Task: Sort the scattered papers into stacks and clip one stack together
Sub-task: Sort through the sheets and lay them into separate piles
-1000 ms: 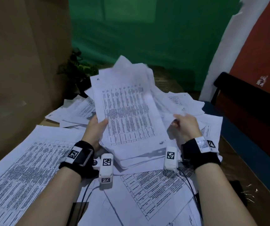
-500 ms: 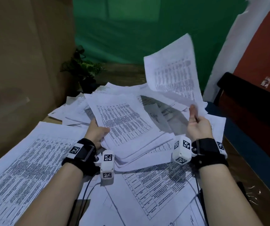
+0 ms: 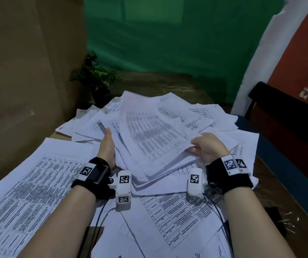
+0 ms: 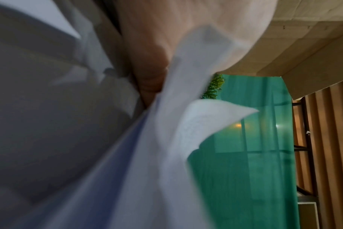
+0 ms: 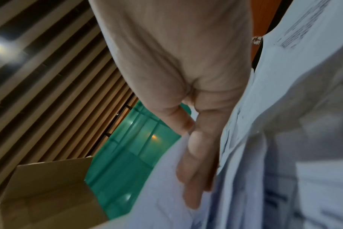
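Observation:
A loose stack of printed papers [image 3: 170,169] lies tilted in the middle of the wooden table [image 3: 168,84], over more scattered sheets. My left hand [image 3: 106,146] grips the stack's left edge, thumb on top and fingers underneath; the left wrist view shows the left hand [image 4: 157,54] against blurred paper [image 4: 166,155]. My right hand [image 3: 206,148] pinches the near right corner of the top sheet [image 3: 149,136], which lies on the stack. In the right wrist view the right hand [image 5: 196,147] has its thumb and fingers closed around paper edges [image 5: 284,124].
Large printed sheets [image 3: 28,183] cover the table's left and front. Several paper clips [image 3: 287,222] lie by a black object at the right edge. A small plant [image 3: 93,77] stands at the back left beside a cardboard wall [image 3: 28,62]. A dark chair [image 3: 283,112] stands right.
The right hand, which held one sheet raised in the air half a second ago, has brought it down onto the stack. The left hand stays on the stack's left edge.

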